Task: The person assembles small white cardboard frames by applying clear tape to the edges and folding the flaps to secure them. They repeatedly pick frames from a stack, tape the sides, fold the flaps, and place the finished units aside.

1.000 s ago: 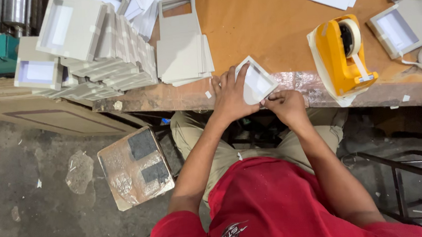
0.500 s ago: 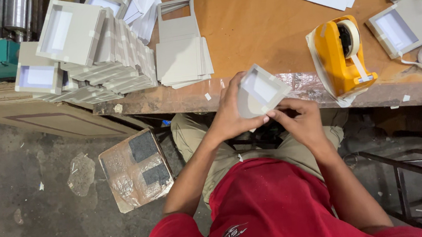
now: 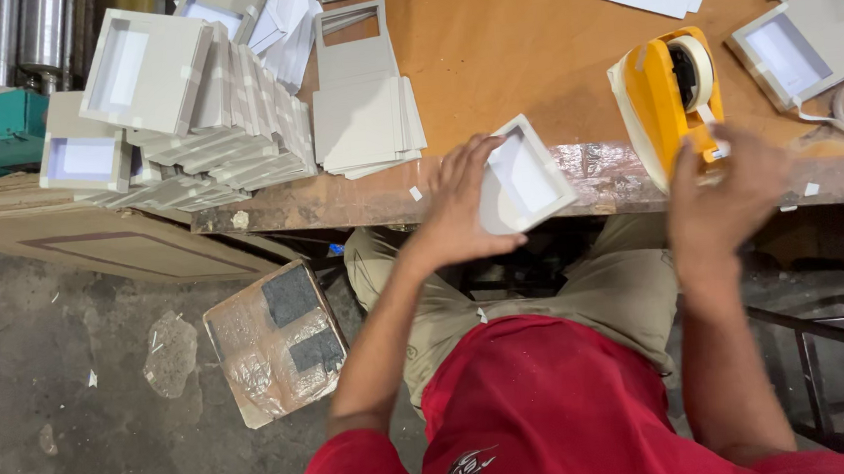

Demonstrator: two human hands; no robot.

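Note:
My left hand [image 3: 462,204] grips a small shallow grey cardboard box tray [image 3: 522,174] with a white inside, held tilted over the table's front edge. My right hand [image 3: 725,193] is at the front of the yellow tape dispenser [image 3: 667,97], fingers touching the end where the tape roll's strip comes out; it is motion-blurred. The dispenser stands on the brown table [image 3: 508,50] near its front edge.
A pile of finished grey box trays [image 3: 181,105] fills the table's left side. Flat grey card pieces [image 3: 363,121] lie beside it. More trays and card sheets [image 3: 799,47] lie at the right. A taped cardboard box [image 3: 275,344] sits on the floor below.
My right hand has left the box tray and moved right to the tape dispenser. The left hand keeps hold of the tray and has turned it.

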